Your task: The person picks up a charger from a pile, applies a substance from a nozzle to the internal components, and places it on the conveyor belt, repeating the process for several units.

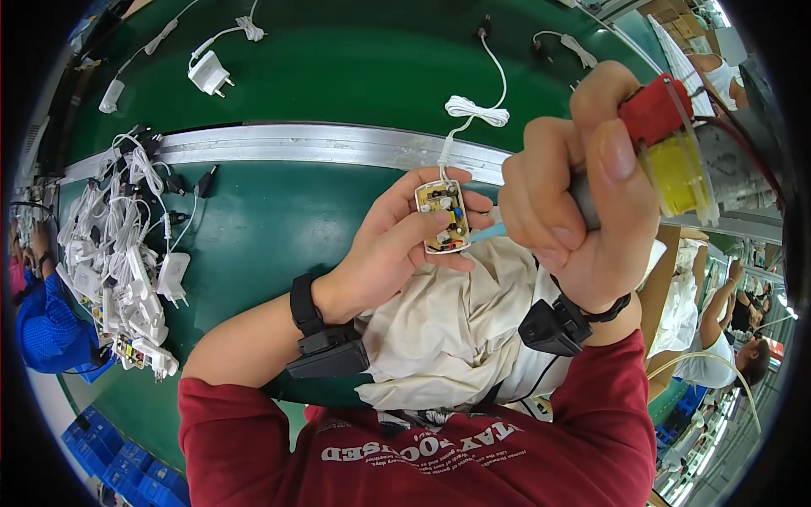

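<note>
Open adapter case (449,205) in left hand (391,235)

The case is lying open side up, thumb and fingers pinching it. It is likely handling light and stiff, circuit board (457,221) fragile; the rim is offering the safest hold. White cable (477,111) is trailing beyond the fingertips; rightward, the right hand (583,182) is clenching a red-and-yellow tool (674,176).

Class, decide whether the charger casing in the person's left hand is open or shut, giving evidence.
Open: the circuit board lies exposed inside the white charger casing, with no cover over it.
</note>
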`<state>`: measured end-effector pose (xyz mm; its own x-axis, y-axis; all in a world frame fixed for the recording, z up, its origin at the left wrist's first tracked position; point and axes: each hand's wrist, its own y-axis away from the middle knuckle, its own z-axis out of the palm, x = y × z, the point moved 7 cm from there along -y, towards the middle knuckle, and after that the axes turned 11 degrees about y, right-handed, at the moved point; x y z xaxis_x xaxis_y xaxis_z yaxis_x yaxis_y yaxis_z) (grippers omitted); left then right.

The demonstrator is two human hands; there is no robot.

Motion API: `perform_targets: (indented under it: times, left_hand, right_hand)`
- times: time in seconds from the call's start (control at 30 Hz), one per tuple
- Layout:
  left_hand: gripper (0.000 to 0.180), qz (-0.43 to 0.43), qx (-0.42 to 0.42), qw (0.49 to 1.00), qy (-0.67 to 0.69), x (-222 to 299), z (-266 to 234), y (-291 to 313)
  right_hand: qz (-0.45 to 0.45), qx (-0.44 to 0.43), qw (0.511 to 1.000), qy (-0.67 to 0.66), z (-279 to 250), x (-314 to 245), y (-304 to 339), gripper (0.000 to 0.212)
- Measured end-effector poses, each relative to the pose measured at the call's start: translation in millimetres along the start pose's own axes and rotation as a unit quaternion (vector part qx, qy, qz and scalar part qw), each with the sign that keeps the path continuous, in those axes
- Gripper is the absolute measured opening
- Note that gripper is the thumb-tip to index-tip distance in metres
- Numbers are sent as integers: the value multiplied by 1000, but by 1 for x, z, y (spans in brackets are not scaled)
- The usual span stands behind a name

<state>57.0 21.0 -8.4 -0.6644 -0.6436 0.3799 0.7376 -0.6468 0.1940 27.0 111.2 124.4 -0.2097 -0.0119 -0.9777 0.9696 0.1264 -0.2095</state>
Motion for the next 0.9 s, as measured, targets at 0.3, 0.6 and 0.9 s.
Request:
perform_targets:
  times: [0.3,0.6,0.9]
  left_hand:
    - [38,-17,-17,998,56,-5,4,-3]
    - [44,-40,-99,989,104,-8,11,3]
    - [44,-29,-86,990,109,-7,13,0]
  right_hand:
    - [-8,-43,999,13,1,-6,0,29]
    - [-47,-86,994,38,5,0,5,29]
    - [-47,-97,994,22,4,0,2,30]
